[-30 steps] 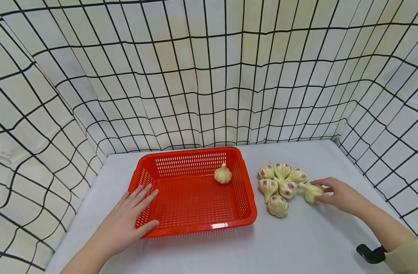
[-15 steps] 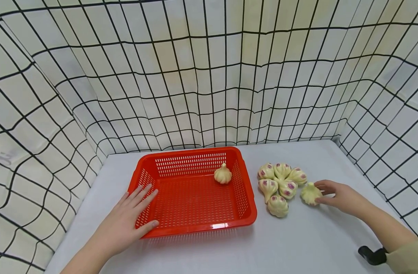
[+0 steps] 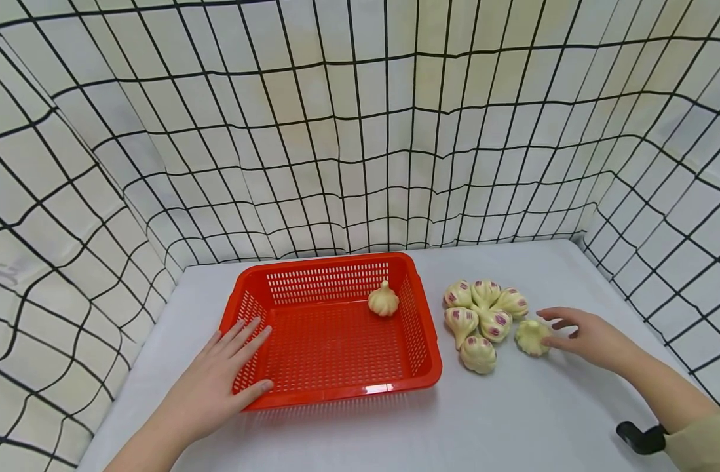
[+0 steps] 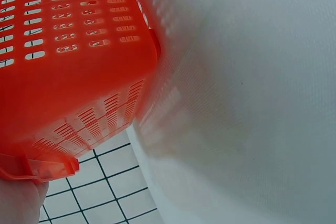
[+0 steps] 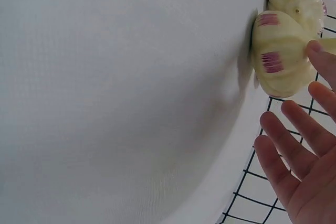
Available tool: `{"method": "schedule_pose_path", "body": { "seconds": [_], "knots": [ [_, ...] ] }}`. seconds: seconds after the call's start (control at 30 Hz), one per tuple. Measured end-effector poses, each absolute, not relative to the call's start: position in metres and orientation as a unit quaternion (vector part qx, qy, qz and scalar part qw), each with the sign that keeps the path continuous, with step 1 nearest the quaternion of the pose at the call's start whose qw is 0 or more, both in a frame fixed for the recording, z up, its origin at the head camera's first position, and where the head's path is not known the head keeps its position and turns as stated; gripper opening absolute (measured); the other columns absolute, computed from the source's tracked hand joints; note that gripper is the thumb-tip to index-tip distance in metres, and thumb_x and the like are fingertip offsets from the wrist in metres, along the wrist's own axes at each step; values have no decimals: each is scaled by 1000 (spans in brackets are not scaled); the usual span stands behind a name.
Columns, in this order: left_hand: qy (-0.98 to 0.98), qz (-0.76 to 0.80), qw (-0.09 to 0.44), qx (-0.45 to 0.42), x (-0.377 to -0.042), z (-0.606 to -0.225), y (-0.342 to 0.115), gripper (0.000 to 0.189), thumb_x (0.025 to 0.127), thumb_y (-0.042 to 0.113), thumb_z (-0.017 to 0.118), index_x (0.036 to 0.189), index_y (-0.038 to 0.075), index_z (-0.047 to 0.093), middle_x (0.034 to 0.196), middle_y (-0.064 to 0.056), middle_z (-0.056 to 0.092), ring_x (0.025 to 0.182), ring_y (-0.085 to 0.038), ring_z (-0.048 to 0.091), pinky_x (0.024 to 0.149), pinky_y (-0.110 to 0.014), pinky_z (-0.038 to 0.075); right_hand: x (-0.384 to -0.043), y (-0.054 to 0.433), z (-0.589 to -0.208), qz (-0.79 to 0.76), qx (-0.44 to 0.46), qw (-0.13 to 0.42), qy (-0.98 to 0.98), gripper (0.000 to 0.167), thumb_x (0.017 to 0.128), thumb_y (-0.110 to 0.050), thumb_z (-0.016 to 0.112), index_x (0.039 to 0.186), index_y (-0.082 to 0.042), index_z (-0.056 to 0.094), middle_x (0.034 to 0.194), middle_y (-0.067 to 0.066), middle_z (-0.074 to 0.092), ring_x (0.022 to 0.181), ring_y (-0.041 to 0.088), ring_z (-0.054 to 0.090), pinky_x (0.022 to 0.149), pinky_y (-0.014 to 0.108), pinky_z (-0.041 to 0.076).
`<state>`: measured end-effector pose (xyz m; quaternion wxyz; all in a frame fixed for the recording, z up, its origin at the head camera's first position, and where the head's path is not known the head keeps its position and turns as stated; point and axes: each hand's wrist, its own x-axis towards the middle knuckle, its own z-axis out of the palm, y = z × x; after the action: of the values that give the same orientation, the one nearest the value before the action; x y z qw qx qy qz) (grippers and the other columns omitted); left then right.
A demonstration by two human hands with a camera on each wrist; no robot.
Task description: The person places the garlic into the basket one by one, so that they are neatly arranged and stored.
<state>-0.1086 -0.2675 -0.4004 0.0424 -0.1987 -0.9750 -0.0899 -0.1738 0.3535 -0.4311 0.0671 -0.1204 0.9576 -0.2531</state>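
Observation:
A red perforated plastic basket [image 3: 336, 341] sits on the white table, with one garlic bulb [image 3: 383, 299] in its back right corner. My left hand [image 3: 218, 380] rests on the basket's left rim, fingers straight, thumb at the front corner. On the right, my right hand [image 3: 589, 336] is at a pale garlic bulb [image 3: 532, 338], one fingertip right at its side. The right wrist view shows this bulb [image 5: 281, 56] with purple marks, the other fingers [image 5: 286, 140] spread and apart from it. The left wrist view shows the basket's outer wall [image 4: 68, 87].
Between the basket and my right hand lies a cluster of several purple-streaked garlic bulbs [image 3: 483, 311]; another bulb [image 3: 478, 354] sits at its front. Black netting [image 3: 365, 157] over white sheeting surrounds the table at the back and sides. A black object [image 3: 639, 438] shows by the right sleeve.
The bulb at my right hand has turned from lying with its stem leftward to standing with its stem up. My right fingers have loosened from it. The left hand stays on the basket.

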Motion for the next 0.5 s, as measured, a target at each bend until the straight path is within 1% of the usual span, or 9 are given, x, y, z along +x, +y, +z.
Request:
{"method": "schedule_pose_path", "body": {
  "seconds": [0.1, 0.23, 0.33, 0.4, 0.5],
  "knots": [
    [-975, -91, 39, -196, -108, -400, -267, 83, 88, 61, 63, 156, 24, 33, 161, -8, 29, 147, -37, 23, 119, -55, 14, -173, 352, -430, -247, -127, 59, 959, 62, 85, -43, 76, 135, -9, 59, 130, 16, 61, 112, 35, 59, 86, 49, 54],
    [-976, -91, 39, -196, -108, -399, -267, 83, 88, 60, 63, 156, 24, 34, 161, -8, 29, 147, -37, 23, 118, -56, 16, -172, 348, -428, -235, -141, 35, 961, 57, 86, -42, 76, 132, -11, 62, 128, 13, 62, 110, 33, 60, 85, 47, 53],
    [-976, -91, 40, -196, -108, -399, -268, 82, 88, 60, 63, 156, 24, 34, 161, -8, 29, 147, -38, 24, 119, -55, 14, -172, 346, -426, -227, -148, 18, 963, 52, 88, -41, 75, 130, -14, 63, 126, 10, 64, 110, 31, 60, 86, 46, 53],
    [-976, -91, 41, -196, -108, -399, -268, 82, 88, 60, 62, 156, 24, 33, 161, -8, 29, 147, -38, 24, 121, -51, 7, -173, 345, -426, -220, -152, 10, 964, 48, 88, -39, 74, 129, -15, 64, 125, 9, 65, 112, 31, 60, 87, 46, 52],
    [-975, -86, 45, -199, -108, -400, -268, 82, 89, 61, 62, 156, 24, 33, 161, -8, 30, 146, -38, 24, 121, -38, -8, -173, 343, -424, -215, -152, 4, 965, 45, 89, -36, 75, 127, -15, 66, 123, 7, 66, 112, 31, 61, 87, 47, 53]
  ]
}}
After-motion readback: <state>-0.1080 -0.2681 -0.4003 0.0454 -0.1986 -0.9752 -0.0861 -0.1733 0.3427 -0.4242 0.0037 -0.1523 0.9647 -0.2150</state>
